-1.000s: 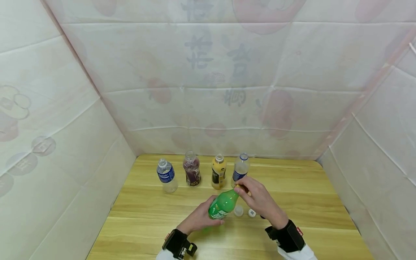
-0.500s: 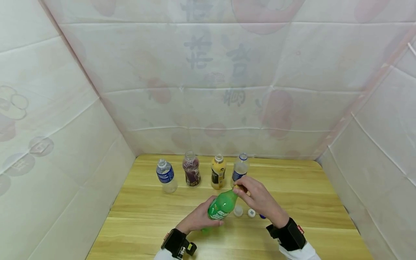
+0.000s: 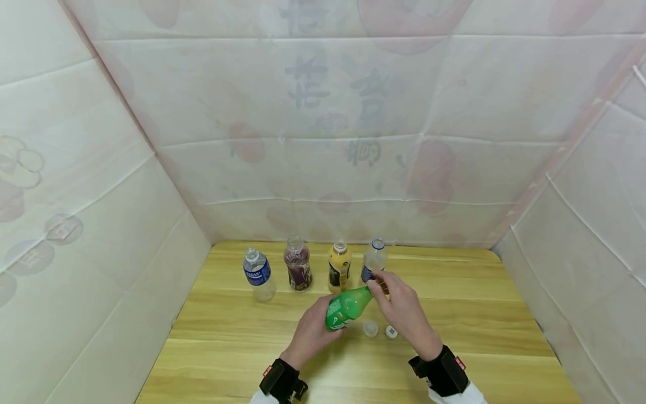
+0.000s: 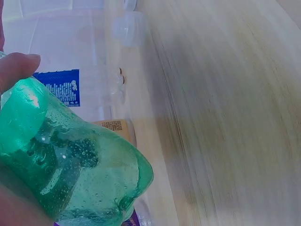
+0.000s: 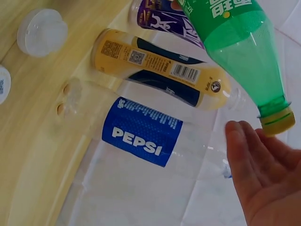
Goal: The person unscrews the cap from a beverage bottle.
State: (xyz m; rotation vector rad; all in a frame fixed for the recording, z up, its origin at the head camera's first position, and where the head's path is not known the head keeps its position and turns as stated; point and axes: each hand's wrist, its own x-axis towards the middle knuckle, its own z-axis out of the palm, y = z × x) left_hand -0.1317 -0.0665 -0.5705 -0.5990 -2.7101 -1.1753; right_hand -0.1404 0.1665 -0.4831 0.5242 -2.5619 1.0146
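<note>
My left hand (image 3: 310, 331) grips a green plastic bottle (image 3: 348, 307) around its lower body, tilted with its neck toward the right. In the left wrist view the clear green base of the bottle and part of my thumb (image 4: 19, 68) show. A yellow cap (image 5: 278, 122) sits on the bottle's neck, seen in the right wrist view. My right hand (image 3: 404, 306) is beside that cap, its fingers extended and loosely spread. They do not appear to pinch the cap, though whether one finger touches it I cannot tell.
Uncapped bottles stand in a row behind: a blue-labelled clear one (image 3: 258, 275), a purple-labelled one (image 3: 299, 266), a yellow one (image 3: 340, 266) and a Pepsi bottle (image 5: 141, 132). A translucent cap (image 3: 370, 328) and a white cap (image 3: 391, 332) lie on the wooden table (image 3: 227, 359).
The green bottle has risen slightly and tipped closer to level, with my left hand turning along. My right fingers have loosened from the cap. A blue cap is now hidden by my right hand.
</note>
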